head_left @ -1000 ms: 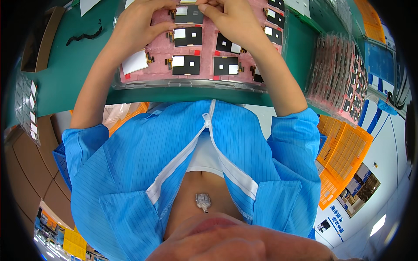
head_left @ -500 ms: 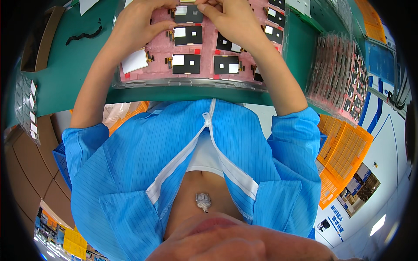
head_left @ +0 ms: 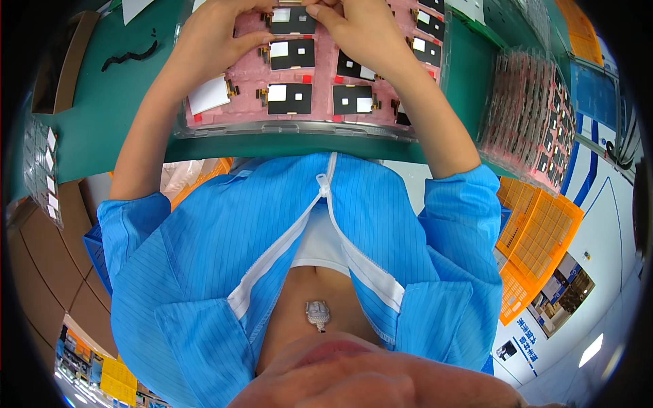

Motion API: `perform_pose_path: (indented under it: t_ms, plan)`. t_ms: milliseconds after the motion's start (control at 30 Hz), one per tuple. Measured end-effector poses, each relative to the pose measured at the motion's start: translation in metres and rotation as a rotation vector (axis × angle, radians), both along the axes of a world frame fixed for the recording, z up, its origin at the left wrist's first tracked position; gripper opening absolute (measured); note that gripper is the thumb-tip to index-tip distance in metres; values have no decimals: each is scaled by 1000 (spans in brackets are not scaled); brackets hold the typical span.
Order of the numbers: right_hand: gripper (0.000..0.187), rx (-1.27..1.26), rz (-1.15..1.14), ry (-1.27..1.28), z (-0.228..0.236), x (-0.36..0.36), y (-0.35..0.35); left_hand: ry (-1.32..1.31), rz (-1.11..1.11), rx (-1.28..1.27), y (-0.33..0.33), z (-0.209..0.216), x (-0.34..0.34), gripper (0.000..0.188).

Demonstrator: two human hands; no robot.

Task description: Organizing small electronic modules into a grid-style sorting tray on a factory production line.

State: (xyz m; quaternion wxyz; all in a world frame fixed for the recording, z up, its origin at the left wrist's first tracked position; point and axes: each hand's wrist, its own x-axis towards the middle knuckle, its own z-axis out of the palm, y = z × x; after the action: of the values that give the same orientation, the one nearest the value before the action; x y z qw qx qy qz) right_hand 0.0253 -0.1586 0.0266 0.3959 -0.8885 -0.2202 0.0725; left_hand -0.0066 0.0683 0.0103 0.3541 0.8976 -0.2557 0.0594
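Note:
A clear plastic tray lined with pink [head_left: 245, 115] lies before me, holding rows of flat black rectangular panels [head_left: 289, 98] with white squares and small ribbon-like tabs. At its far side, my left hand [head_left: 214, 41] rests over the left part, thumb stretched beside one panel [head_left: 292, 54] and apart from the fingers. My right hand [head_left: 360, 34] bends over the panel just beyond [head_left: 294, 20], thumb and forefinger drawn together at its right corner. The upper picture edge cuts off some fingertips, so what the right fingers pinch is hidden.
A stack of similar filled trays [head_left: 524, 115] stands at the right of the green table [head_left: 136, 88]. On the left are a black twisted strip [head_left: 129, 56], an open cardboard box [head_left: 64, 68] and another tray edge [head_left: 42, 163]. Orange crates [head_left: 537, 238] stand below right.
Both hands stay in nearly the same place. The pale yellowish strip at the upper edge between them shows less now, and the view has shifted very slightly.

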Motion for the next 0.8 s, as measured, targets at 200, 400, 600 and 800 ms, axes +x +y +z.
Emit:
perform_pose_path:
  t_ms: [200,400,600,800]
  plan:
    - [7,-13,-7,-61,-6,1,-2,9,5,-7,-3,2,0,41]
    - [5,282,72,8,16,-7,-3,-243,-417,-1002,-8,-52,18,41]
    - [5,113,0,93,-4,5,-7,15,-2,1,-2,0,3,41]
    - [6,109,19,113,-1,2,0,-242,-436,-1010,-11,-55,24,43]
